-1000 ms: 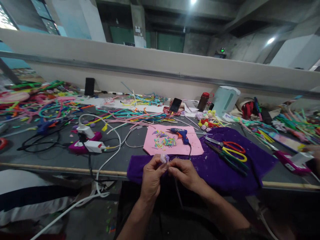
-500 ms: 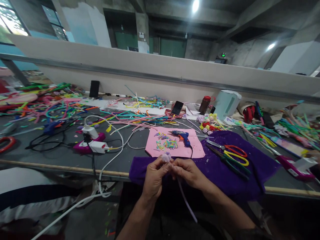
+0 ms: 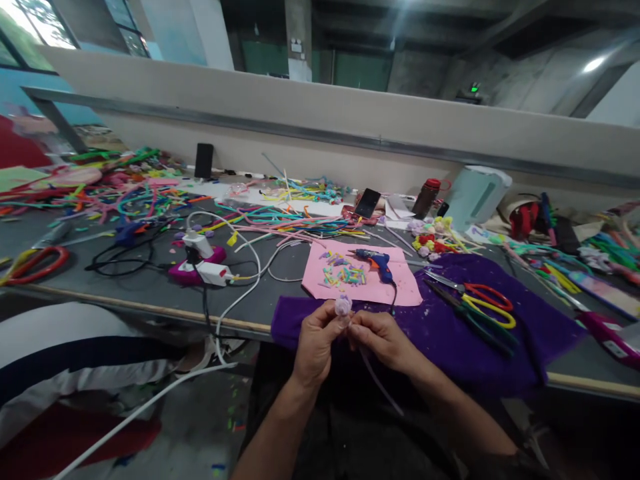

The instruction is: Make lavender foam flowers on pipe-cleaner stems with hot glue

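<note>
This was a craft workshop in a bare concrete hall. The long grey worktop (image 3: 150,290) carried heaps of coloured pipe cleaners (image 3: 125,197) at ten o'clock, a blue glue gun (image 3: 377,261) on pink paper (image 3: 367,283), and scissors (image 3: 480,297) at two o'clock.

Counting outward from the pink paper sheet (image 3: 367,283): one sheet, and on it one blue glue gun (image 3: 377,261) and a scatter of short coloured cut pieces (image 3: 344,275), too many and too small to number. Just right of the sheet, two pairs of scissors: one red-and-yellow (image 3: 483,301), one green (image 3: 475,321). Below the sheet, two hands, left hand (image 3: 315,343) and right hand (image 3: 383,339), with one pale purple flower (image 3: 343,305) between them. Behind the sheet, one phone (image 3: 367,202), one bottle (image 3: 426,197), one pale kettle (image 3: 475,197). Left of the sheet, one power strip (image 3: 200,270).
</note>
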`<state>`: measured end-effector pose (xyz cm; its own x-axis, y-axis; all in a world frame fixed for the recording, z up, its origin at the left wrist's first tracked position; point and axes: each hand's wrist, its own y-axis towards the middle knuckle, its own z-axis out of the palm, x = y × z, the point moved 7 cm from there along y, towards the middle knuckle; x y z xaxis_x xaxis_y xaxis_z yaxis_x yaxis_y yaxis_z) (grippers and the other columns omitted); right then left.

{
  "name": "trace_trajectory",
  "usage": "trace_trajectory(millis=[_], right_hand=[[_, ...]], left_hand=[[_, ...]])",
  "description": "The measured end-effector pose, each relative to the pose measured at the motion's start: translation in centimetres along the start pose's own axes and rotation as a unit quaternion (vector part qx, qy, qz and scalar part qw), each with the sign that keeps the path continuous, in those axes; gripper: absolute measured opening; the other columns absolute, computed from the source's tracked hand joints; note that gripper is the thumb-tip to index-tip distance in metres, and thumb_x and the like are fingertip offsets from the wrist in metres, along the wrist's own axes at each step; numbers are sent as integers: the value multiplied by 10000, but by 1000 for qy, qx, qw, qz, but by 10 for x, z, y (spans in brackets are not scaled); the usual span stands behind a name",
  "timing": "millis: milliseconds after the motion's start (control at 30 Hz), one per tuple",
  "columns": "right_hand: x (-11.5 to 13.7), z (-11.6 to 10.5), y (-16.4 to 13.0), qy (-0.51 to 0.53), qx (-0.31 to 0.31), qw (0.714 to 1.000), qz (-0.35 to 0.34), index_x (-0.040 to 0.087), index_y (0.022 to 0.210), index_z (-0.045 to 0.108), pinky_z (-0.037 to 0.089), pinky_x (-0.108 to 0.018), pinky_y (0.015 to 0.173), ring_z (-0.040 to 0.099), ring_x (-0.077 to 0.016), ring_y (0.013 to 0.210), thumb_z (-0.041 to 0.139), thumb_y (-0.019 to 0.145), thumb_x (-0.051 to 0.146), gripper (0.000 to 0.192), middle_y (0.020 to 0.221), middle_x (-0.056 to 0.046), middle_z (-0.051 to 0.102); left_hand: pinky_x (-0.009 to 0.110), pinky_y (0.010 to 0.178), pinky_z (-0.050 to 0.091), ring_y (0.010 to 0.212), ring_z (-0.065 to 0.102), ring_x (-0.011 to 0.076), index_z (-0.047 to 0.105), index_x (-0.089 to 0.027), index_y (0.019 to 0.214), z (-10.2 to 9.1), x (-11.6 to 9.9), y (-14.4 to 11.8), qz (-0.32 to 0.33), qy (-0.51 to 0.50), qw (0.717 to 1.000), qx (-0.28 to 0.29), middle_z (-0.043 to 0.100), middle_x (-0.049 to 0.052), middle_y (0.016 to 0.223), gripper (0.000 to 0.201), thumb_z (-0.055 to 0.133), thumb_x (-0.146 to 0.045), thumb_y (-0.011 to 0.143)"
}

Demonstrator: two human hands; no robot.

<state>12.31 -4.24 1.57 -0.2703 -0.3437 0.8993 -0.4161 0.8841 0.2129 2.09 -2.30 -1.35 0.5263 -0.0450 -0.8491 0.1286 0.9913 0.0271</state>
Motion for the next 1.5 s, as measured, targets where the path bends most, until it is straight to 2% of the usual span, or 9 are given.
trace_trajectory(millis=[233, 433, 533, 600, 700, 867, 1033, 1267, 1500], right_hand=[[2, 10, 0, -19, 3, 999, -32, 141, 692, 566, 347, -173, 503, 448, -66, 511, 419, 890, 327, 309, 575, 29, 503], [7, 13, -5, -82, 23, 996, -26, 158, 824, 626, 400, -191, 581, 545, -99, 626, 459, 868, 280, 211, 709, 1, 608], [2, -5, -9, -94, -29, 995, -25, 180, 949, 623, 434, -213, 653, 572, -123, 733, 504, 840, 257, 179, 835, -20, 637], [-7, -22, -9, -84, -60, 995, -5, 177, 953, 620, 439, -203, 581, 564, -109, 651, 504, 838, 273, 190, 813, -24, 636], [-19, -46, -3, -84, -49, 995, 30, 164, 907, 625, 406, -183, 464, 509, -78, 490, 474, 851, 305, 215, 716, -14, 620], [-14, -83, 23, -164, -52, 985, 10, 160, 838, 638, 387, -184, 472, 509, -80, 494, 504, 832, 306, 198, 685, -11, 616], [-13, -96, 59, -226, -35, 973, -26, 154, 800, 653, 377, -193, 517, 539, -102, 558, 528, 814, 264, 167, 642, -9, 620], [-30, -85, 122, -404, -16, 913, -55, 178, 851, 665, 392, -226, 632, 613, -161, 735, 500, 813, 196, 171, 827, -48, 685], [-42, -66, 161, -516, 29, 855, -44, 207, 943, 647, 356, -239, 615, 602, -173, 785, 435, 854, 207, 231, 900, -56, 659]], left_hand=[[230, 625, 434, 694, 530, 135, 696, -138, 678, -17, -3, -10, 48, 67, 996, -28, 593, 20, 708, 109, 730, -205, 599], [186, 504, 393, 561, 504, 88, 659, -134, 683, -31, -13, -7, 19, 1, 996, -86, 624, 11, 672, 145, 727, -235, 604], [168, 466, 385, 545, 524, 89, 621, -134, 690, -35, -25, 0, 14, -37, 996, -79, 604, 4, 615, 151, 704, -250, 640], [165, 458, 395, 509, 519, 81, 617, -129, 707, -36, -30, 7, -7, -61, 996, -68, 587, -4, 576, 180, 714, -259, 628], [156, 437, 394, 464, 498, 66, 626, -109, 718, -30, -36, 19, -37, -74, 996, -37, 569, -7, 538, 225, 722, -286, 618], [137, 431, 391, 450, 494, 52, 637, -103, 739, -11, -54, 47, -56, -44, 997, 10, 572, -3, 526, 197, 708, -255, 635], [136, 442, 406, 454, 505, 49, 639, -102, 766, 2, -69, 83, -62, -14, 997, 47, 576, -1, 546, 191, 684, -256, 663], [114, 407, 378, 431, 491, 34, 626, -107, 763, -8, -59, 123, -89, -58, 994, 8, 555, -18, 541, 180, 681, -240, 655], [123, 404, 371, 424, 477, 35, 626, -105, 773, -32, -48, 129, -124, -44, 991, -34, 548, -19, 540, 201, 684, -254, 650]])
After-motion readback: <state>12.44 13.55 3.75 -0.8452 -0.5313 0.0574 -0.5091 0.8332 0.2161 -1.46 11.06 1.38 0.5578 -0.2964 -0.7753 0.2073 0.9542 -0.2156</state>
